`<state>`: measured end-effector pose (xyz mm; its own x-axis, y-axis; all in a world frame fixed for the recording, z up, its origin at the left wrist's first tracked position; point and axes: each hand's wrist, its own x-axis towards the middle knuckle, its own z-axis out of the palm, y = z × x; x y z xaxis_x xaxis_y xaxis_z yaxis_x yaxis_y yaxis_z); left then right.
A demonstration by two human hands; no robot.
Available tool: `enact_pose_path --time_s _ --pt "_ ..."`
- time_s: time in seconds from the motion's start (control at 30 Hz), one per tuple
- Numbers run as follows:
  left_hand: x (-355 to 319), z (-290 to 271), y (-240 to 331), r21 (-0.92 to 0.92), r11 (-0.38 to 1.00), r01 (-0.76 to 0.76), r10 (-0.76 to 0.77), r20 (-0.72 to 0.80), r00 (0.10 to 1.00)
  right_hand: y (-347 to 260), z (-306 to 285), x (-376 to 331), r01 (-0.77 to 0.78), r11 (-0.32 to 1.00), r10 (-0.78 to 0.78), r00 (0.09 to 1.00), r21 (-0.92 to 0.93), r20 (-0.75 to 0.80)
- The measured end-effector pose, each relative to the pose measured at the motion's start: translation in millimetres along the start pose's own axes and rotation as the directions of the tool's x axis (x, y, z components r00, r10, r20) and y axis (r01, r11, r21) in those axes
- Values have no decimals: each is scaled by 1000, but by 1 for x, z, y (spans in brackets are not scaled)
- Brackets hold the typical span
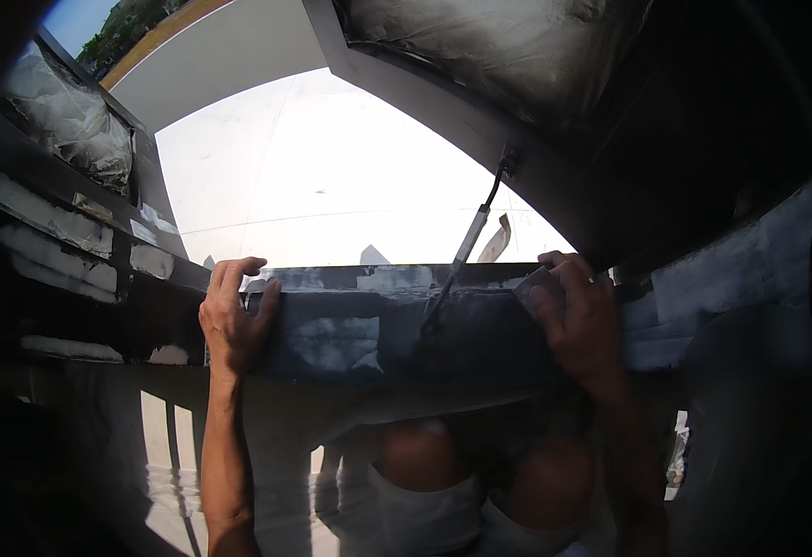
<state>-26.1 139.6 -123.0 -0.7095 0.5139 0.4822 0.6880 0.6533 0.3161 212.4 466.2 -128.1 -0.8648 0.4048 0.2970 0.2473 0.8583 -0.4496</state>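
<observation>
A long dark panel [331, 334] crosses in front of me, with pale, scuffed patches on its face and top edge. My left hand [231, 320] grips its top edge near the left end, fingers curled over and thumb on the near side. At the right, my right hand [578, 320] is closed on a small dark grey sheet that looks like sandpaper [528, 286], held against the top edge. Between my hands a gas strut [466, 243] slants from the panel up to a dark frame [424, 88]. The fingertips of both hands are partly hidden.
Plastic film [81, 121] covers an opening at the left, above dark bodywork with pale patches [53, 260]. More film [508, 46] hangs overhead. Bright concrete ground [266, 176] lies beyond the panel. My bent knees [424, 455] are below it.
</observation>
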Motion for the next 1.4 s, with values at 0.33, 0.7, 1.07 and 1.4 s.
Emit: enact_pose_path --time_s 0.33,0.7,1.07,1.4 --pt "-1 -9 10 -98 989 -112 127 173 977 -4 5 1 22 1000 -23 999 -8 -41" --pt "-3 -1 6 59 998 -15 0 240 971 -3 2 -5 79 996 -75 995 -52 63" --pt "6 15 8 109 990 -92 70 195 978 6 8 0 89 994 -86 996 -67 37" --pt "11 19 6 206 976 72 -132 296 946 12 8 0 68 998 -68 997 -4 41"
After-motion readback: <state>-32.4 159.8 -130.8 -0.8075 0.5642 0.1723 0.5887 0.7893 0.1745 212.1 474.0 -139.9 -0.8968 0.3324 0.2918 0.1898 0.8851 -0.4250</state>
